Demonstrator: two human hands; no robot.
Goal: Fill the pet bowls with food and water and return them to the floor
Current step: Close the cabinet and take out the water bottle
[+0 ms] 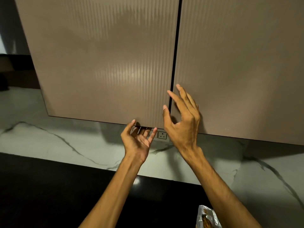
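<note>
Left hand open, fingers curled under cabinet door edge; right hand spread wide, empty.

Both bare arms reach upward, left hand palm-up with curled fingers, right hand spread open.

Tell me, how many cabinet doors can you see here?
2. The left cabinet door is above the left hand; the right cabinet door is behind the right hand. Others may lie outside the frame.

Ribbed taupe cabinet doors, veined white marble backsplash
</note>
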